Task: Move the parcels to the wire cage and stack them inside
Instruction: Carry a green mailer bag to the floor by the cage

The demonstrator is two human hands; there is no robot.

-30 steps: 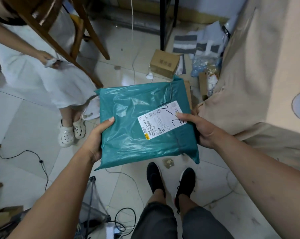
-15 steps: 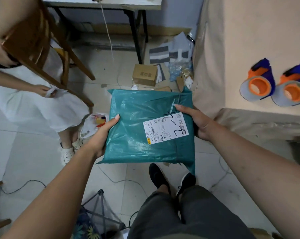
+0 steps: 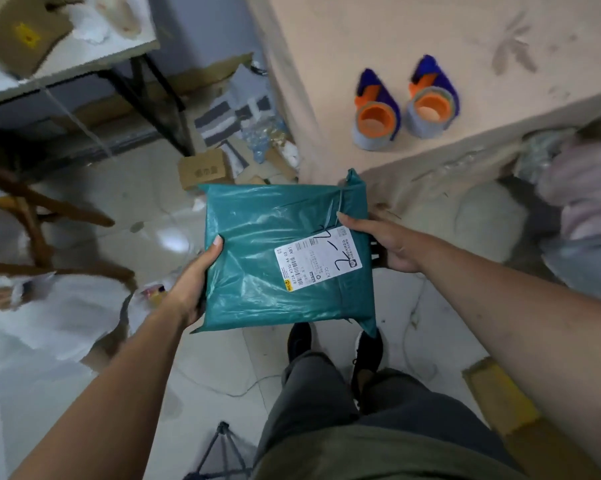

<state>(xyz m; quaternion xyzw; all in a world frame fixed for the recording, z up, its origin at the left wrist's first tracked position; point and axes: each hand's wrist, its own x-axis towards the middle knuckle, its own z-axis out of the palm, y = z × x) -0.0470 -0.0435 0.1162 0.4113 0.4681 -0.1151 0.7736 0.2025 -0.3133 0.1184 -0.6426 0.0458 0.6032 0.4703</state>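
**Teal parcel being held over the tiled floor**

The left hand is gripping the left edge of a crinkled, glossy teal plastic mailer parcel, thumb lying on top and fingers hidden beneath. The flat, squarish parcel is hanging above the shiny floor tiles, its white paper label facing up. The right hand is clasping the right edge likewise, near a tan cloth-draped table.

Label on parcel: "872A K235 A4 03 AB1" (plus "K235").

The parcel is teal green; its label, just beside the right fingers, is white with black writing.
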